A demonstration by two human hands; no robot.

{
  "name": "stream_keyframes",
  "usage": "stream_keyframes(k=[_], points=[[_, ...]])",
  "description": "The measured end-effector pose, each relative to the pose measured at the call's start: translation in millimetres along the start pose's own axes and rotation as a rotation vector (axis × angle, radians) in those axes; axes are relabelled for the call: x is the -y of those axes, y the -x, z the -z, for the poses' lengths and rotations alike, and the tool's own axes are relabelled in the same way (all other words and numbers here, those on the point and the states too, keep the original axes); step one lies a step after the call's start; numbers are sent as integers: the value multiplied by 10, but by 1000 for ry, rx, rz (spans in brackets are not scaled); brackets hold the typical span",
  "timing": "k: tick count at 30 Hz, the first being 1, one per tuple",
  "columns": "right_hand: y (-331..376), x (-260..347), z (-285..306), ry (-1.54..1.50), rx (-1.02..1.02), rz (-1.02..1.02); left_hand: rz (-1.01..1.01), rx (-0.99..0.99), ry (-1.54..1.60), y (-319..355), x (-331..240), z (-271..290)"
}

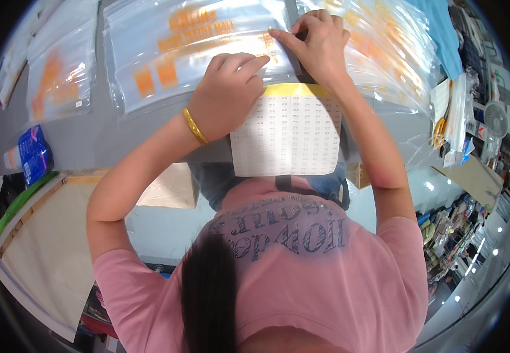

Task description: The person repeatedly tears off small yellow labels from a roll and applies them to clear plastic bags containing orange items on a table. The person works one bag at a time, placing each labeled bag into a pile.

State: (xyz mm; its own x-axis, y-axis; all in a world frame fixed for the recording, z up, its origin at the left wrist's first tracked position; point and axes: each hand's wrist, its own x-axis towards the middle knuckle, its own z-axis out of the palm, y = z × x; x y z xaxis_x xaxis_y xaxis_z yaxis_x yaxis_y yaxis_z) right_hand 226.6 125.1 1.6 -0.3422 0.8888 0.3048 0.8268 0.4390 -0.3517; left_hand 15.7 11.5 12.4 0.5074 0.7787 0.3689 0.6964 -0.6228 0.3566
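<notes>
A clear plastic bag (128, 56) with orange print lies on top of a pile of such bags on the grey table. My left hand (231, 88), with a gold bangle (195, 126) at the wrist, rests on the bag's near right part, fingers loosely bent. The thumb of my right hand (322, 50) stretches out onto the bag's right side, where a small label (273, 53) sits; its other fingers are bent, and nothing shows between them. Below my hands, a white sheet of small printed labels (287, 135) with a yellow top strip hangs over the table's near edge.
More printed bags (60, 82) lie at the left and another bag pile (384, 53) at the right. A blue packet (34, 154) lies by the left edge. Orange-handled scissors (439, 132) hang at the right side. A white fan (495, 115) stands beyond.
</notes>
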Motion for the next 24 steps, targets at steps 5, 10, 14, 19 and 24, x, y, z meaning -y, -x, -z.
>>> stream_keyframes(k=[5,10,14,19,24], points=[[0,103,-118,-18,-129,162,448,289,460,164,-193,392],[-202,495,159,315,-317,242,998,404,1230,304,-283,647],[-428,202,497,-809,-3,-330,1157,389,1413,372,-275,802],[-619,-1275,1372,-681,68,-384,1084,302,1611,286,-243,859],[-185,-897,1571,820,-391,152,994,335,1636,42,-255,798]])
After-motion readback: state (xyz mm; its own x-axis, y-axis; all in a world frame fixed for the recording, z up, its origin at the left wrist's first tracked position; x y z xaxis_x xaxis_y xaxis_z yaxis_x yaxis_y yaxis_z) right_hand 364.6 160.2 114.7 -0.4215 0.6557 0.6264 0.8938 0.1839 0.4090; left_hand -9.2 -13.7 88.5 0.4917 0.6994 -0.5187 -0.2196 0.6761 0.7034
